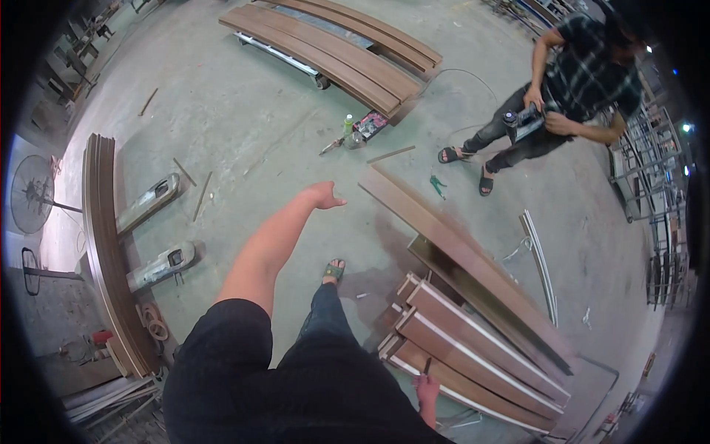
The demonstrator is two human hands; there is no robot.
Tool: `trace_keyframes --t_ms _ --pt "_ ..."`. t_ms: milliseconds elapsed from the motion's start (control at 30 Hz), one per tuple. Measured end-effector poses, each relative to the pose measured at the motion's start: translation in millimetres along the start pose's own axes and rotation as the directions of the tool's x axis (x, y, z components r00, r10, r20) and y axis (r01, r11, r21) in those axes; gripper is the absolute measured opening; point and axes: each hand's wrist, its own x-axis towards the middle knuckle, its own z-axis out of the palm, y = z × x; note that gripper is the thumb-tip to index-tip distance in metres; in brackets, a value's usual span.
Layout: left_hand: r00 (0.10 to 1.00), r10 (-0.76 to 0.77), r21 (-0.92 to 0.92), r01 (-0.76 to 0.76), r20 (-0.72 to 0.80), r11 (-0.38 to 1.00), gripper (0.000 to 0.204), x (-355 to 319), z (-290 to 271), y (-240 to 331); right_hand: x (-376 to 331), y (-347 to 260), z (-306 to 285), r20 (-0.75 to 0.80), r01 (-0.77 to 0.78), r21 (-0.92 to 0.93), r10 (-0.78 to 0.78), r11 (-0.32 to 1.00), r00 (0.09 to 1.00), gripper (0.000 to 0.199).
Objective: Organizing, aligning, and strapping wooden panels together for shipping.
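Observation:
My left arm is stretched forward over the floor, and my left hand (324, 195) holds nothing, its fingers apart. It hangs to the left of the end of a long brown board (444, 229), without touching it. Low on the right, my right hand (427, 389) is closed around a short, dark, slim stick-like tool (427, 366); its exact kind is too small to make out. Beneath that hand lie several brown panels with white edges (473, 355), side by side. A darker channel-shaped board (473, 296) rests between them and the long board.
A person (584, 81) stands at the upper right, holding a power tool (525, 122). Brown boards (318, 52) lie on a wheeled cart ahead. Green pliers (438, 186), a bottle (348, 122) and white strips (541, 266) are on the floor. Pallet-jack forks (159, 266) support stacked boards (111, 244) at left.

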Motion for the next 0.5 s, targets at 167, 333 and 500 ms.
trace_keyframes --t_ms 167,333,500 --pt "0.997 -0.071 0.08 0.072 -0.019 0.994 0.064 97 -60 -55 16 -118 46 0.098 -0.023 0.115 0.011 0.993 0.995 0.02" --pt "0.996 -0.042 -0.068 0.037 -0.076 0.997 0.063 120 -136 -53 38 -159 44 0.103 -0.068 0.053 0.062 0.996 0.993 0.019" --pt "0.964 -0.156 -0.329 0.079 -0.216 0.941 0.059 112 -65 -107 82 -146 23 0.077 0.036 -0.12 -0.027 0.992 0.997 0.023"
